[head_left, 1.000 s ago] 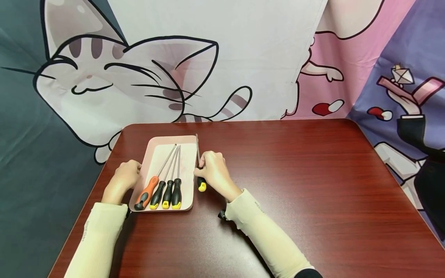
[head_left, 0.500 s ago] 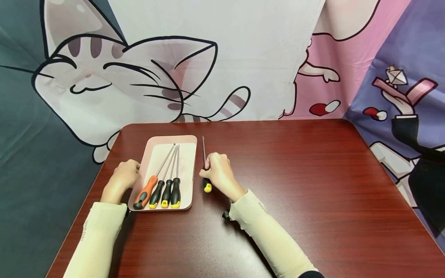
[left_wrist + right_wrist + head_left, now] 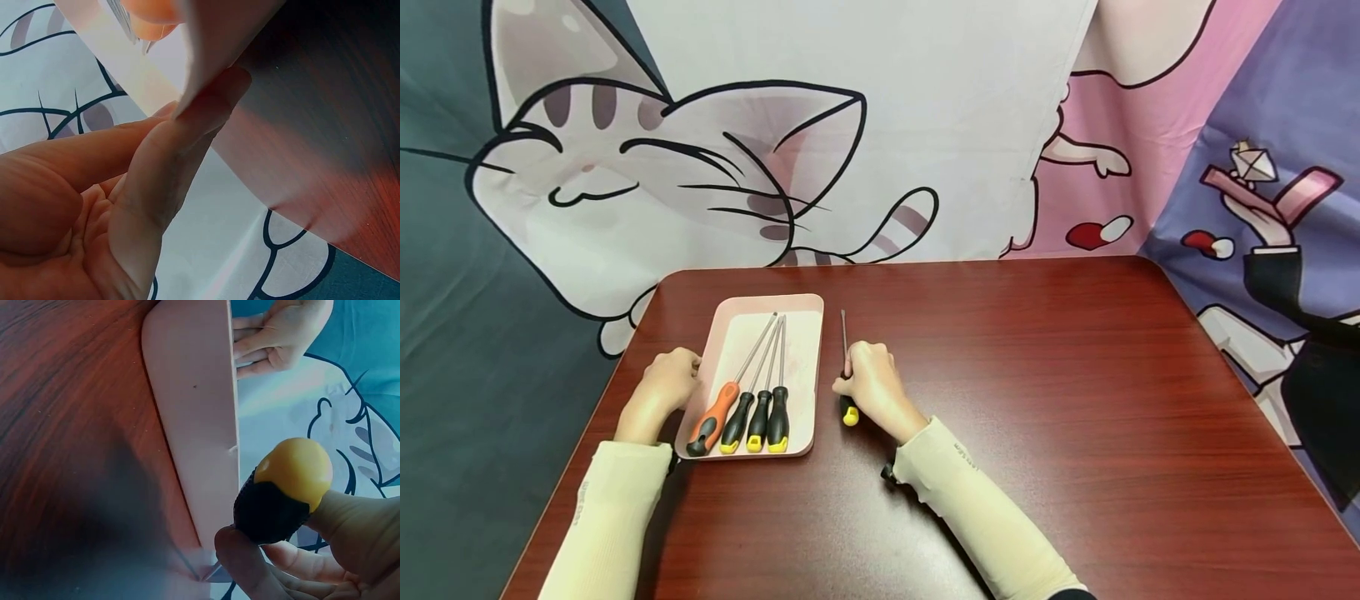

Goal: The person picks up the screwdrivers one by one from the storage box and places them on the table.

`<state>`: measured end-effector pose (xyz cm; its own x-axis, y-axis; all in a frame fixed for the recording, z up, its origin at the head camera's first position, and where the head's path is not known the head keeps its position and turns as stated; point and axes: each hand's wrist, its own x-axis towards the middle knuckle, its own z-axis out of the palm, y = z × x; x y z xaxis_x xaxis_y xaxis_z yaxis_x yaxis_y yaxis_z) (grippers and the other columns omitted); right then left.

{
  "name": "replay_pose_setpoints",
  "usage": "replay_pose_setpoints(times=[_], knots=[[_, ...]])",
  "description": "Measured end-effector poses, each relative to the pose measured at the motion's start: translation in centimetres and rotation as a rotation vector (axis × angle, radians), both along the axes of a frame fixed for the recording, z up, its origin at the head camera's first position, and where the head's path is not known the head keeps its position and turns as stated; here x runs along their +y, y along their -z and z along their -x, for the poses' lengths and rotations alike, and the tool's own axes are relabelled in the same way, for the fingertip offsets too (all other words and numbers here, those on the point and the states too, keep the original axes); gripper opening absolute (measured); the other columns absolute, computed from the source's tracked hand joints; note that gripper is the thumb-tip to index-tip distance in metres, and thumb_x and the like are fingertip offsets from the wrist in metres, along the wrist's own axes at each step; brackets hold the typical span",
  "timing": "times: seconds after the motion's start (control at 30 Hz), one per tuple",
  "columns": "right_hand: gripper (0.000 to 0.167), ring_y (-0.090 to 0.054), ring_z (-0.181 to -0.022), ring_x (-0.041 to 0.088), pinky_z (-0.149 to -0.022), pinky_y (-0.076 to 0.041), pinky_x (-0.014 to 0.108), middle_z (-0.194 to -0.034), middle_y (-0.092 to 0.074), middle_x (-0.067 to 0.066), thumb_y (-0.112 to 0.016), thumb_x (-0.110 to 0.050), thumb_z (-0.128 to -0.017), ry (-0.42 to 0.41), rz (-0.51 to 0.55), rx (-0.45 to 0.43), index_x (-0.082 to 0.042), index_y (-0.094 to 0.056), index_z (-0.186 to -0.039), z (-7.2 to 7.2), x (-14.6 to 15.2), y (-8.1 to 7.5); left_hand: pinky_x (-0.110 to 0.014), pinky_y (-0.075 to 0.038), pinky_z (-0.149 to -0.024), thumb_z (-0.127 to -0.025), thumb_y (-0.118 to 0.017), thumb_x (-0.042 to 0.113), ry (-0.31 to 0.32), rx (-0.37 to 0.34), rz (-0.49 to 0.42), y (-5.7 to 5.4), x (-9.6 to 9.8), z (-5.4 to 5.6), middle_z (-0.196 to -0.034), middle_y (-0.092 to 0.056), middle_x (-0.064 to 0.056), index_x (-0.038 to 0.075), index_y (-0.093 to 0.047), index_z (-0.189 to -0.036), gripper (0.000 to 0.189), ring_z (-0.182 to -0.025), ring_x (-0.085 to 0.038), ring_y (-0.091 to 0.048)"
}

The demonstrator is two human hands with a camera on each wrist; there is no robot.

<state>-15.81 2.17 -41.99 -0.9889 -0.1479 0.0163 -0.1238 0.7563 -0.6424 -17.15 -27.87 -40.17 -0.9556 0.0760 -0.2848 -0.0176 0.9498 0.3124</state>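
My left hand [image 3: 666,379] pinches the left rim of a shallow pink tray [image 3: 713,350]; the left wrist view shows thumb and fingers on either side of the tray wall [image 3: 203,56]. Inside the tray lie an orange-and-black screwdriver [image 3: 718,408] and several black ones with yellow ends, such as the rightmost screwdriver [image 3: 779,412]. Just right of the tray, my right hand [image 3: 876,383] grips another black-and-yellow screwdriver [image 3: 849,410] by its handle, shaft pointing away from me. In the right wrist view its yellow handle end [image 3: 300,472] faces the camera, beside the tray's outer side wall.
The tray stands on the left part of a dark red wooden table [image 3: 1037,400]. Behind the table hangs a cloth backdrop [image 3: 940,125] with cartoon cat drawings. At the far right is a black object [image 3: 1326,408] beyond the table edge.
My right hand has carried its screwdriver from the tray's right edge a little to the right, then slightly nearer to me. The left hand stays on the tray rim.
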Motion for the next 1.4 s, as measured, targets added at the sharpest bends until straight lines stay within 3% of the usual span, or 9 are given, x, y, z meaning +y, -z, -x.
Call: replay_pose_setpoints(times=[0.27,0.5,1.0,1.4], knots=[[0.031,-0.061,-0.066,0.022,-0.054,-0.047,0.036,-0.065,-0.057,-0.002,-0.084,-0.013,-0.073,-0.02,-0.073,-0.018,-0.013,-0.055,-0.064,-0.2,-0.2,0.6,-0.051,-0.051,-0.079,-0.09,-0.058,-0.004,-0.012,0.0,-0.003,0.1,0.0,-0.1,-0.111,-0.067,-0.029,-0.018,-0.058,-0.122,0.035,-0.105,-0.047,-0.062],[0.031,-0.067,-0.073,0.032,-0.062,-0.052,0.042,-0.068,-0.061,0.002,-0.086,-0.015,-0.074,-0.076,-0.158,0.018,-0.011,-0.055,-0.068,-0.2,-0.5,1.3,-0.051,-0.051,-0.08,-0.091,-0.058,-0.004,-0.017,-0.006,-0.009,0.2,0.0,-0.2,-0.111,-0.066,-0.03,-0.019,-0.057,-0.123,0.036,-0.105,-0.046,-0.062],[0.035,-0.067,-0.072,0.032,-0.061,-0.051,0.042,-0.066,-0.058,0.001,-0.087,-0.016,-0.073,-0.084,-0.179,-0.024,-0.011,-0.053,-0.068,0.0,-0.7,2.4,-0.048,-0.053,-0.078,-0.092,-0.059,-0.002,-0.03,-0.033,-0.007,0.2,0.0,-0.1,-0.114,-0.065,-0.03,-0.019,-0.055,-0.125,0.037,-0.103,-0.044,-0.063],[0.032,-0.067,-0.071,0.03,-0.059,-0.052,0.04,-0.069,-0.061,0.003,-0.084,-0.016,-0.078,-0.089,-0.207,-0.054,-0.011,-0.054,-0.068,0.3,-0.8,2.2,-0.051,-0.052,-0.083,-0.093,-0.055,-0.002,-0.029,-0.026,-0.006,0.0,0.2,0.1,-0.115,-0.065,-0.031,-0.019,-0.055,-0.126,0.036,-0.107,-0.046,-0.061]])
